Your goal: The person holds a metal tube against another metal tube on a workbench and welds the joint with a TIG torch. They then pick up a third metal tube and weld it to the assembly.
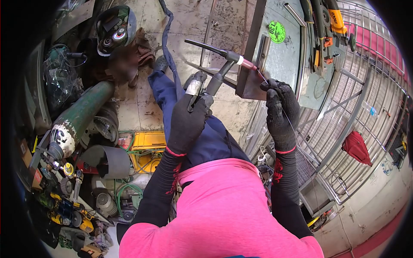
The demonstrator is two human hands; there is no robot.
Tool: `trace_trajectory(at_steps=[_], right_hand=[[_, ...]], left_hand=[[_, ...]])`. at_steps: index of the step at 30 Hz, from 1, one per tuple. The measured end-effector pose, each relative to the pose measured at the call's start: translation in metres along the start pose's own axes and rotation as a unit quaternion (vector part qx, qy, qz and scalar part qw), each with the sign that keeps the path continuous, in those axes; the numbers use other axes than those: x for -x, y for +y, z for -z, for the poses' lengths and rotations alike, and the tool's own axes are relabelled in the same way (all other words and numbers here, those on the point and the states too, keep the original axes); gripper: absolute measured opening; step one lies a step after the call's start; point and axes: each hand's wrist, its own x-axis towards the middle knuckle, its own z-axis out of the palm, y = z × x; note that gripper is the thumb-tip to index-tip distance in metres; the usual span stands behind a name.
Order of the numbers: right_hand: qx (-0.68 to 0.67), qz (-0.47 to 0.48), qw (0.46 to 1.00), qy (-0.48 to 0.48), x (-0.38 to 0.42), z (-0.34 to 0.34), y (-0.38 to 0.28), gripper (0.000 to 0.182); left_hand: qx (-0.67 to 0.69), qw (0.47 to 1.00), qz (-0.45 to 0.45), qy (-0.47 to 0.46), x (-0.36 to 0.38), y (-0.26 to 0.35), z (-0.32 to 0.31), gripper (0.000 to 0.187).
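Note:
A welding torch [221, 74] with a black back cap and a pink nozzle is in my left hand [189, 114], which wears a black glove and is closed round its handle. Silvery tape wraps one finger of that glove. The nozzle points right, towards my right hand [282, 109]. That hand, also in a black glove, pinches a thin metal rod [297, 137], which runs down past my right forearm. The torch tip and my right fingertips are close together beside the edge of a metal-topped table [292, 60].
A green gas cylinder [84, 114] leans at the left, near a yellow case [148, 139] and power tools [79, 219]. Grinders and clamps [320, 34] lie at the table's far right. Metal railings [365, 99] and a red bag [357, 148] are at the right.

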Motion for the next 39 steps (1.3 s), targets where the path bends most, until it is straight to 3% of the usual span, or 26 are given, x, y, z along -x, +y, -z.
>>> trace_trajectory(at_steps=[17, 28, 30, 39], right_hand=[[0.003, -0.005, 1.000, 0.005, 0.000, -0.002, -0.003, 0.019], [0.046, 0.023, 0.998, 0.026, 0.001, -0.002, 0.004, 0.020], [0.036, 0.019, 0.999, 0.015, 0.001, -0.001, 0.004, 0.020], [0.024, -0.007, 1.000, -0.006, 0.000, 0.001, -0.004, 0.020]], left_hand=[[-0.012, 1.000, 0.019, 0.011, 0.001, 0.004, -0.001, 0.022], [-0.039, 0.998, -0.040, 0.020, 0.005, 0.007, -0.007, 0.025], [-0.076, 0.997, -0.022, -0.012, 0.006, 0.010, -0.003, 0.028], [-0.047, 0.999, -0.017, 0.005, 0.004, 0.005, -0.001, 0.022]])
